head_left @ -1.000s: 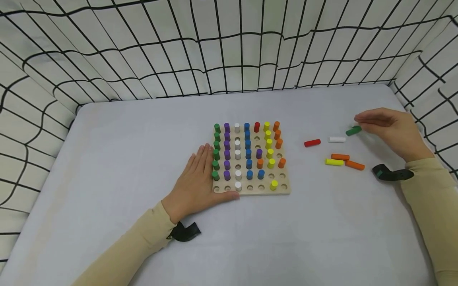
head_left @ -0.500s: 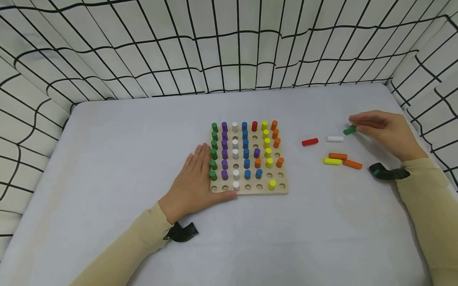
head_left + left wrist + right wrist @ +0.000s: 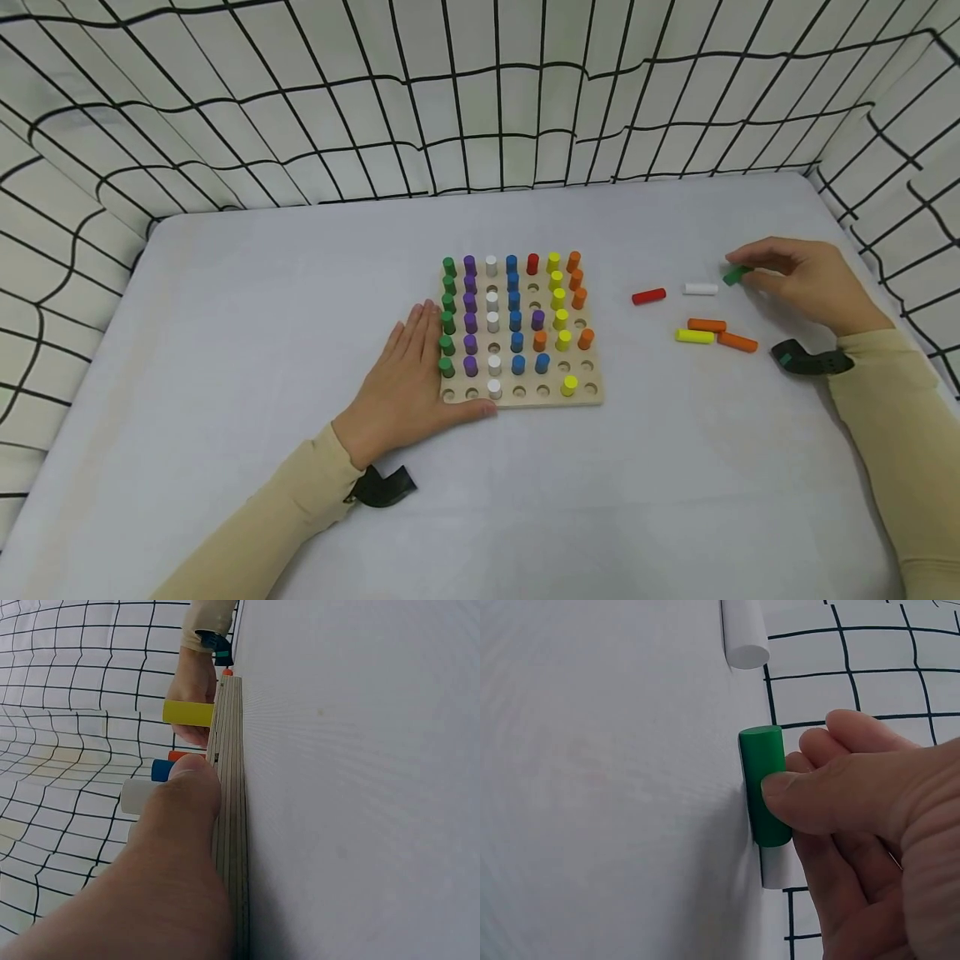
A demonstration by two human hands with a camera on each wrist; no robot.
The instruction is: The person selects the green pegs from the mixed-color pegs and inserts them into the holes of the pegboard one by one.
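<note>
My left hand [image 3: 401, 396] lies along the left side of a wooden pegboard [image 3: 555, 399], fingers straight and thumb stretched along its front edge. In the left wrist view that thumb [image 3: 176, 825] presses against the board's layered edge. Upright coloured pegs fill many of the board's holes, in columns of green, purple, white, blue and yellow among others; some holes are bare. Far right, my right hand [image 3: 806, 279] pinches a green peg [image 3: 737, 275] at table level. The right wrist view shows the thumb on this green peg [image 3: 763, 780], with the opposing fingertips mostly hidden.
Between board and right hand lie a loose red peg [image 3: 648, 296] and a white peg [image 3: 701, 289]. Nearer me are two orange pegs [image 3: 737, 342] and a yellow peg [image 3: 694, 336]. Black wire grid panels [image 3: 465, 100] border the white-covered table [image 3: 300, 275] at the back and sides.
My right hand has shifted slightly left, its thumb and fingers closing on the green peg, which has turned a little. The left hand keeps its place against the board. The head view has shifted slightly.
</note>
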